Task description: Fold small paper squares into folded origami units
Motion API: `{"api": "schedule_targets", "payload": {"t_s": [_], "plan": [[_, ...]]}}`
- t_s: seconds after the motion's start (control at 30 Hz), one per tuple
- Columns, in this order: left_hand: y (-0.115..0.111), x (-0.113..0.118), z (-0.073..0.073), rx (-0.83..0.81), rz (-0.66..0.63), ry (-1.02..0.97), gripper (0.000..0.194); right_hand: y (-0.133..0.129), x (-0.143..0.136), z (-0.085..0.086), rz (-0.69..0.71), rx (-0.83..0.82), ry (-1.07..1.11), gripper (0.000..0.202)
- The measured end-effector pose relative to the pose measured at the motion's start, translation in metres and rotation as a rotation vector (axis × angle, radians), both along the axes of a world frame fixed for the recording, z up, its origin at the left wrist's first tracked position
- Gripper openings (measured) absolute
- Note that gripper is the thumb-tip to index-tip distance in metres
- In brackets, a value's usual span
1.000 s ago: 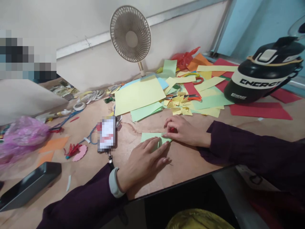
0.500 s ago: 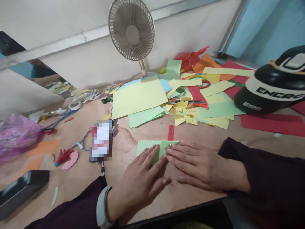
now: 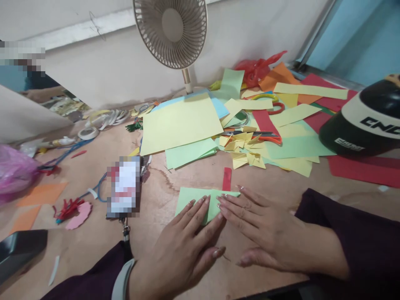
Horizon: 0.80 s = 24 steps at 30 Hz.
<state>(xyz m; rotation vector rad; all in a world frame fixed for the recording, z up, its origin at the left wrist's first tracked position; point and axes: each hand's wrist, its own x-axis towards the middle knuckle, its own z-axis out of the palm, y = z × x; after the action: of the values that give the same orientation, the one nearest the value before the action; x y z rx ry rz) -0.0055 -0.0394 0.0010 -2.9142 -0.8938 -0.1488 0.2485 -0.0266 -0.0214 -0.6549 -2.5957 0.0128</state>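
Note:
A light green folded sheet of paper (image 3: 187, 199) lies flat on the table under my fingertips, with a crease line near its middle. My left hand (image 3: 184, 241) rests on its left and lower part, fingers stretched out and pressing down. On the right part of the paper lie the fingers of my right hand (image 3: 265, 229), extended and a little spread, thumb apart. Both palms cover the near side of the sheet. Just behind the paper is a small red paper strip (image 3: 227, 179).
Behind are folded yellow paper pieces (image 3: 246, 150), a large pale yellow sheet (image 3: 181, 125), scissors (image 3: 275, 107) and a fan (image 3: 171, 29). A black jug (image 3: 359, 125) stands at right. At left lie a badge (image 3: 125, 183), orange papers (image 3: 43, 193) and a black box (image 3: 21, 254).
The view has shifted and come a little closer. My right hand's fingers have spread slightly on the green paper, and the thumb has moved away from them. My left hand stays pressed on it.

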Motion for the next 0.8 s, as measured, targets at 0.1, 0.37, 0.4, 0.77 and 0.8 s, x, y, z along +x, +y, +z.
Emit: {"api": "schedule_targets", "payload": {"t_s": [0.1, 0.37, 0.4, 0.77, 0.8], "plan": [[0.0002, 0.0001, -0.0024, -0.002, 0.007, -0.036, 0.058, -0.0015, 0.0004, 0.0005, -0.002, 0.010, -0.025, 0.061], [0.0011, 0.0000, -0.0057, -0.006, 0.014, -0.036, 0.059, 0.0006, 0.0018, -0.0003, 0.016, -0.045, -0.023, 0.063], [0.0009, -0.0002, -0.0054, -0.009, 0.015, -0.041, 0.059, 0.0009, 0.0021, 0.0000, 0.021, -0.058, -0.024, 0.064], [-0.0004, 0.0006, -0.0029, -0.036, 0.014, -0.041, 0.056, 0.0016, 0.0031, 0.0018, 0.022, -0.184, -0.152, 0.070], [-0.0007, 0.0008, -0.0034, -0.030, 0.012, -0.040, 0.056, 0.0018, 0.0029, 0.0018, 0.022, -0.189, -0.154, 0.070]]}}
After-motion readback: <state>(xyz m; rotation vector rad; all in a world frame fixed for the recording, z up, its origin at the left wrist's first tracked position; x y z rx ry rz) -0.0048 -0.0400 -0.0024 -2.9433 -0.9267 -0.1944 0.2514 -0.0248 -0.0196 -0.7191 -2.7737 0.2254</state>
